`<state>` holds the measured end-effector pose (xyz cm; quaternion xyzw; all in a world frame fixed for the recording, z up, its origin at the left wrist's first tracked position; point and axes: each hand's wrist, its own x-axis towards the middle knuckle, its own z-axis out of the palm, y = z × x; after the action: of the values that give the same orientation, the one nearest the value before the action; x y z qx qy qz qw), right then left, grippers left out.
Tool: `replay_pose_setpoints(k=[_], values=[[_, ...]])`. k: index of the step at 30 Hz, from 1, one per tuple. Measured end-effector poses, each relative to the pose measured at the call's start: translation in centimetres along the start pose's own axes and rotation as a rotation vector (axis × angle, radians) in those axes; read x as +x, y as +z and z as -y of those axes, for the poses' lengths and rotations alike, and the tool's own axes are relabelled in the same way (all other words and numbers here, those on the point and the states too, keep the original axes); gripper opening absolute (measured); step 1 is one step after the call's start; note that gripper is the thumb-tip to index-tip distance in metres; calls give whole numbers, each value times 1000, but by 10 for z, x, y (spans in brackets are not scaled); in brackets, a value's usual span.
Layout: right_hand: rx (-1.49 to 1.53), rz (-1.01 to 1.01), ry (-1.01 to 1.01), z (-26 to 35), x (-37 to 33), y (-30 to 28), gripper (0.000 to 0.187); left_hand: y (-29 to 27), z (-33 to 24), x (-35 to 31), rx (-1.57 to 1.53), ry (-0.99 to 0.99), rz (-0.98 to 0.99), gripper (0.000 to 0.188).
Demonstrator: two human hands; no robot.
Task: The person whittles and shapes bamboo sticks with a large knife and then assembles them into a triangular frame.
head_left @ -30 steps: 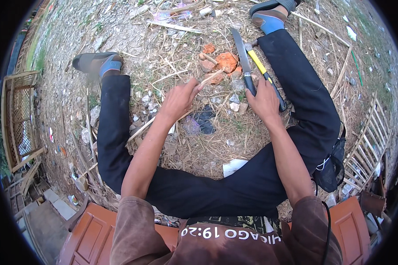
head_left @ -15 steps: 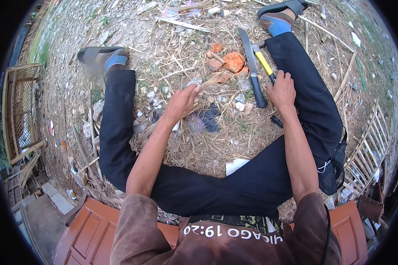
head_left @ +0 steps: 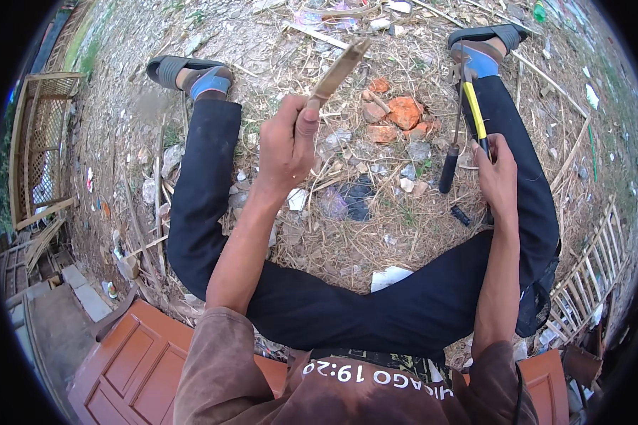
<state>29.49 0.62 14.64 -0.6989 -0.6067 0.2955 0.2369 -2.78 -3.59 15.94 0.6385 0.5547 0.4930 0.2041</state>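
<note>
My left hand [head_left: 285, 145] is closed around a flat strip of wood or bamboo [head_left: 340, 71], which points up and away, its far end darker and slanted. Over by my right shin, my right hand [head_left: 497, 177] grips the black lower part of a hammer [head_left: 473, 110] with a yellow handle. The hammer's head points away from me, near my right foot. Just left of the hammer is a large knife [head_left: 449, 170] with a black handle, its blade seen nearly edge-on.
Broken orange brick pieces [head_left: 405, 112] lie between my feet. Dark plastic scraps [head_left: 358, 198], stones and dry straw cover the ground. A short black object [head_left: 461, 215] lies below my right hand. Wooden slats [head_left: 588, 265] are at the right, a lattice frame [head_left: 42, 149] at the left.
My left hand has raised the wooden strip and tilted it upward. My right hand has lifted the hammer somewhat, and the knife beside it has turned from its flat side to nearly edge-on.
</note>
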Motion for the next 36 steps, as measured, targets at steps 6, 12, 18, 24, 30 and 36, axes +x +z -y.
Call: replay_pose_setpoints(k=[6,12,18,24,30,36], values=[[727,49,66,43,-7,-28,26,9,-17,68,-342,177,-300,37],[647,71,95,73,-11,-61,39,-3,-59,124,-504,474,-467,43],[679,241,70,52,-9,-67,52,37,38,104,-282,341,-312,24],[426,299,127,26,-17,-47,51,43,29,84,-272,365,-254,21],[807,209,-40,80,-30,-54,28,39,33,96,-227,334,-244,25],[536,210,-393,148,-47,-88,33,42,28,103,-198,311,-286,22]])
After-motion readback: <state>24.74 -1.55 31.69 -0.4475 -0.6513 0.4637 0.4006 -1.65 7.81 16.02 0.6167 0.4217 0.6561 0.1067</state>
